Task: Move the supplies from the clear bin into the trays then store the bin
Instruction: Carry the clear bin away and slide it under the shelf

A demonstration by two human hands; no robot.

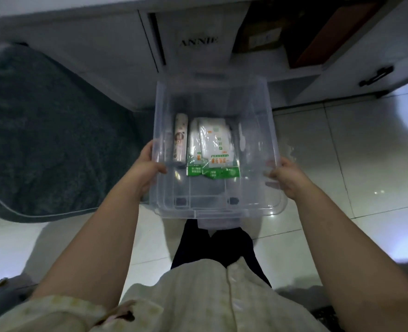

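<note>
A person holds a clear bin point(216, 144) out in front of the body with both hands, above a pale tiled floor point(366, 152). The left hand point(148, 167) has its grip closed on the bin's left rim, thumb hooked over the inside of the wall and the other fingers hidden beneath the edge. The right hand point(288, 176) is closed on the right rim in the same way, fingertips showing on the inner side of the lip. The bin sits level between the two hands, its near edge over dark trouser legs point(212, 245). Inside, toward the far half of the bin's bottom, lie a slim white patterned tube point(181, 137) along the left wall and, just beside it, two overlapping white packets with green printed ends point(212, 149); the rest of the bottom is bare. Beyond the bin stands a white cabinet point(97, 58) with an open compartment, where a white box lettered "ANNIE" point(198, 41) stands beside brown cardboard boxes point(260, 32). To the left, a dark teal cushion point(42, 130) rests on the floor.
</note>
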